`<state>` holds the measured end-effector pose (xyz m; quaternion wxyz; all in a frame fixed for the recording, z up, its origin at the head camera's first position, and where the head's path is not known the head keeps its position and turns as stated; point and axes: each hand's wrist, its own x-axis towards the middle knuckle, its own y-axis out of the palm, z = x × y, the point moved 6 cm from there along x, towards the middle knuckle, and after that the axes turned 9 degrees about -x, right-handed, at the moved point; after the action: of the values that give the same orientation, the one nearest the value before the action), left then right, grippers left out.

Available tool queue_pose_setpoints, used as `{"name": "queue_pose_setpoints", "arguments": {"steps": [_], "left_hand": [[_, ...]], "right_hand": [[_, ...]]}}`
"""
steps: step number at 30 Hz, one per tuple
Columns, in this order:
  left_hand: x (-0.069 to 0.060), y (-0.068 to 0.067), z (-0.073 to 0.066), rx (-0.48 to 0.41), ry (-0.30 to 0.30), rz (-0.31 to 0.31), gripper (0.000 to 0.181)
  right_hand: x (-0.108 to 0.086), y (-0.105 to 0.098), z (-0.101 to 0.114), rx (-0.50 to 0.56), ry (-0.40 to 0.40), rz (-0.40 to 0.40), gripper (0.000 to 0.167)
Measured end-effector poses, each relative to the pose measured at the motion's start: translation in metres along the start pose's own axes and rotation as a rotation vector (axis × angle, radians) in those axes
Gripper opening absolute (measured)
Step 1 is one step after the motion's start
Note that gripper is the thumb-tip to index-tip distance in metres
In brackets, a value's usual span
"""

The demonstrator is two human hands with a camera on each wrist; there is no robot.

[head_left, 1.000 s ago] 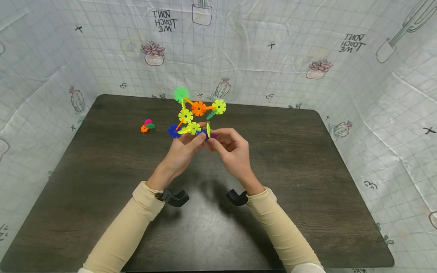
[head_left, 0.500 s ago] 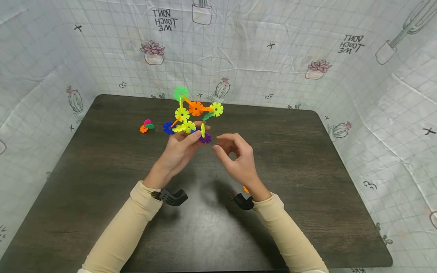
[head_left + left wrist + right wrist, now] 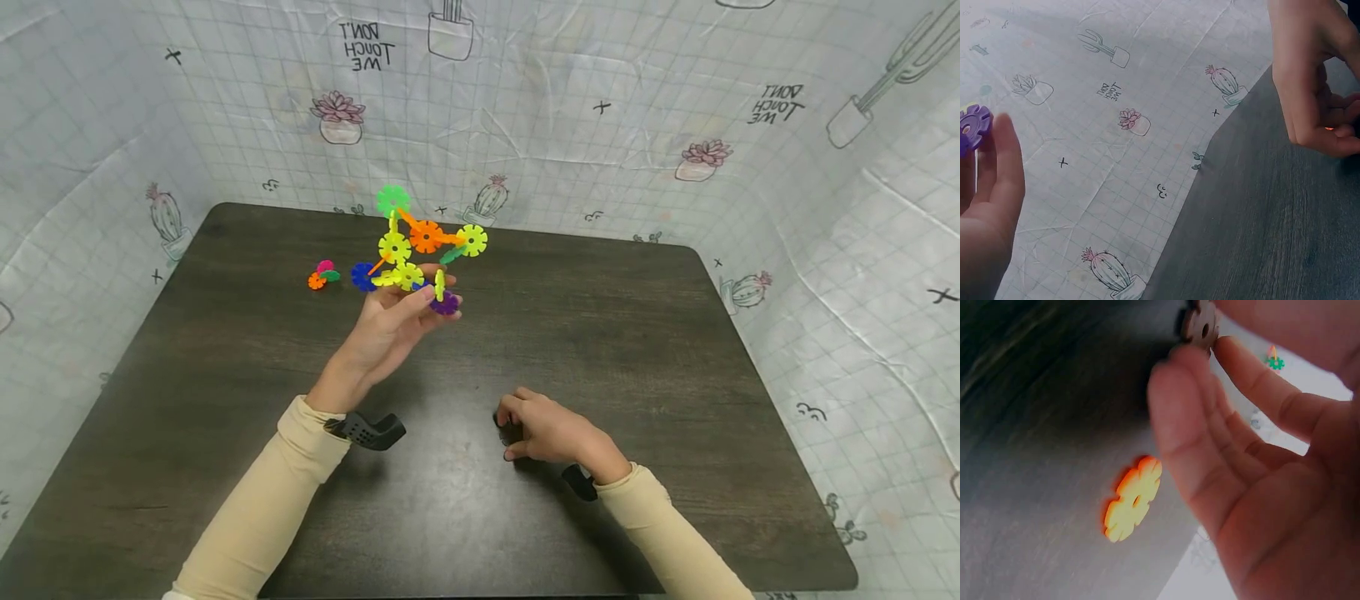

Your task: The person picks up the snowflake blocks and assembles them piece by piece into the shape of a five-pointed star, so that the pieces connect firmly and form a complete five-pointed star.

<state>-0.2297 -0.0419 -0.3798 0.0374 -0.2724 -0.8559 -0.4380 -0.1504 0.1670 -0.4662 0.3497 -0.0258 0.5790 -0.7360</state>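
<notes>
My left hand (image 3: 375, 333) holds up a structure of joined snowflake discs, green, orange, yellow and blue (image 3: 426, 237), with thumb and fingers pinching its lower right part. A purple disc (image 3: 448, 305) hangs at that end; the purple disc (image 3: 974, 128) also shows by the fingertips in the left wrist view. My right hand (image 3: 558, 429) is low over the table, thumb and fingers curved and apart around a brown snowflake disc (image 3: 1200, 328). Whether they touch it cannot be told. An orange disc (image 3: 1127, 503) lies on the table beside the thumb, hidden in the head view.
A small cluster of pink, orange and green discs (image 3: 317, 282) lies at the table's back left. The dark wooden table (image 3: 637, 333) has rounded corners. Patterned cloth (image 3: 525, 125) stands behind it and along both sides.
My right hand has let go of the structure and moved down and right to the brown disc on the table. The left hand has drifted slightly left with the structure.
</notes>
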Motion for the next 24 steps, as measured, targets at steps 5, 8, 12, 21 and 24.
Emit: {"name": "queue_pose_setpoints", "arguments": {"steps": [5,8,12,21,24], "left_hand": [[0.001,0.004,-0.002,-0.033,-0.003,0.047,0.024],[0.001,0.006,-0.002,-0.045,-0.012,0.057,0.024],[0.002,0.008,-0.002,-0.034,-0.034,0.057,0.025],[0.005,0.011,-0.005,0.014,-0.079,0.076,0.024],[0.006,0.012,-0.005,0.02,-0.088,0.085,0.025]], "right_hand": [[0.0,-0.001,-0.001,0.04,-0.012,-0.059,0.029],[0.001,-0.002,-0.002,0.035,-0.028,-0.061,0.028],[0.007,-0.01,-0.005,0.099,-0.046,-0.067,0.02],[0.011,-0.103,0.016,0.626,-0.187,-0.577,0.014],[0.011,-0.124,0.024,0.791,-0.25,-0.701,0.014]]}}
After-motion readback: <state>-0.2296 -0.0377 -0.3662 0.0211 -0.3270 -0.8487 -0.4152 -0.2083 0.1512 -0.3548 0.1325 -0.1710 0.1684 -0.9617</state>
